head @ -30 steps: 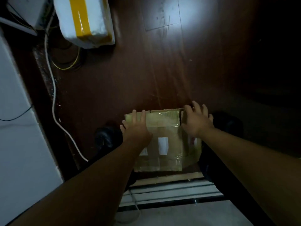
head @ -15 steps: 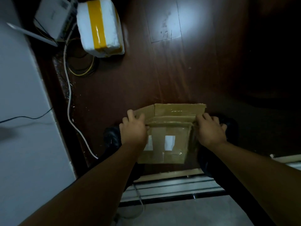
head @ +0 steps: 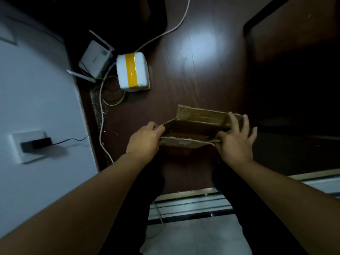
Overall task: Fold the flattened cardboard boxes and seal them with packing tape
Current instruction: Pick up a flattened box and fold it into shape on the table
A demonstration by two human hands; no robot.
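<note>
Hands at both ends of the cardboard box [head: 198, 126], so it hangs between them, opened up, above the dark wood floor [head: 202, 74]. Left hand [head: 145, 142] pinches the box's left corner edge; right hand [head: 237, 142] grips the right end, fingers spread along the wall. Beyond the box's far-left corner sits a white foam block [head: 132, 72] with yellow tape, a router [head: 96, 58] beside that.

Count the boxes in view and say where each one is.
2. A cardboard box, half opened, is held between the left hand and right hand. A white foam box with a yellow tape band sits on the floor by the router. Others may lie outside the frame.
</note>
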